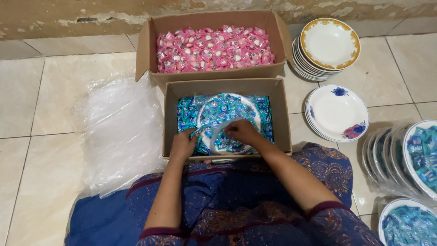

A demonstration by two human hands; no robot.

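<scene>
A cardboard box (281, 119) of blue-wrapped candies sits in front of my lap. Inside it lies a white plate (253, 112) heaped with blue candies (221, 109) and partly covered by clear plastic film (214, 129). My left hand (183, 145) grips the near left edge of the plate and film. At the plate's near middle my right hand (243, 131) pinches the film. Behind it stands a second cardboard box (146, 50) full of pink-wrapped candies (214, 48).
A pile of clear plastic bags (120, 130) lies on the tiled floor to the left. To the right are a stack of gold-rimmed plates (328, 45), a flower-patterned plate stack (337, 112), and wrapped plates of blue candies (421, 155).
</scene>
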